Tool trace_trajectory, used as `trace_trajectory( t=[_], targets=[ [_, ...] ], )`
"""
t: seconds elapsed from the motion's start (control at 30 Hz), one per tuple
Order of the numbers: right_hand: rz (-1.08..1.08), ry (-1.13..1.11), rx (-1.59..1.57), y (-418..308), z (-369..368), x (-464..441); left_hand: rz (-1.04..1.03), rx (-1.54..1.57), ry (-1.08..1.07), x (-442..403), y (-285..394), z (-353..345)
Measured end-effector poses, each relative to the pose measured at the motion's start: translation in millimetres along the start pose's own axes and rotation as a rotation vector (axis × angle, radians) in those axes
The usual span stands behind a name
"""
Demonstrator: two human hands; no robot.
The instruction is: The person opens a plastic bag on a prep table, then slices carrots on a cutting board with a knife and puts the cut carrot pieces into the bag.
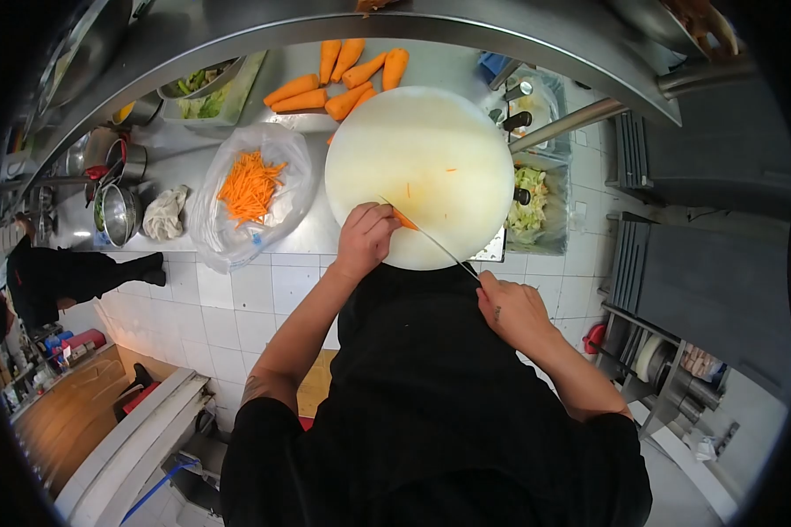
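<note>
A round pale cutting board [422, 132] lies at the counter's front edge, with a few orange shreds on it. Near the board's lower left, my left hand [366, 237] is closed on a piece of carrot [403, 219]. My right hand [511, 307] grips a knife [446, 249] just off the board's lower right edge. The blade slants up and left across the board and meets the carrot piece beside my left fingertips. The knife's handle is hidden in my right hand. To the left, a clear plastic bag [294, 184] holds a heap of carrot strips [250, 187].
Several whole carrots [347, 75] lie behind the board. A container of chopped greens [527, 200] stands to its right. Left along the counter are a crumpled cloth [164, 212] and a metal bowl [119, 214]. A metal shelf [431, 29] runs overhead. Another person [66, 272] stands far left.
</note>
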State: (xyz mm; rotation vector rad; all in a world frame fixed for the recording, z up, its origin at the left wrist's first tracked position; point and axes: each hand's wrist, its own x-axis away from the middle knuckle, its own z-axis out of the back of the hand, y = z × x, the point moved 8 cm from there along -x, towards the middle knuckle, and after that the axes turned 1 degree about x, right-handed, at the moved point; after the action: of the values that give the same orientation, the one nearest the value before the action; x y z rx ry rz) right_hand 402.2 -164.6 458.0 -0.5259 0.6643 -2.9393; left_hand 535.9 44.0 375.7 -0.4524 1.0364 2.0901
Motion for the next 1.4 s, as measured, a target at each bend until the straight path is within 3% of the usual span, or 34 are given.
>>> trace_trajectory(
  t=[0.7,1.0,1.4],
  targets=[
    [-0.016,-0.073,-0.029,4.1,-6.4,-0.4,0.011,0.01,0.012,-2.5,0.9,2.0],
    [0.041,-0.061,-0.106,5.2,-50.8,-69.3,0.034,0.03,0.004,-0.5,-1.9,1.0],
    [-0.006,-0.117,-0.021,4.1,-2.0,-6.1,0.003,0.013,0.013,-2.1,1.0,2.6]
  ],
)
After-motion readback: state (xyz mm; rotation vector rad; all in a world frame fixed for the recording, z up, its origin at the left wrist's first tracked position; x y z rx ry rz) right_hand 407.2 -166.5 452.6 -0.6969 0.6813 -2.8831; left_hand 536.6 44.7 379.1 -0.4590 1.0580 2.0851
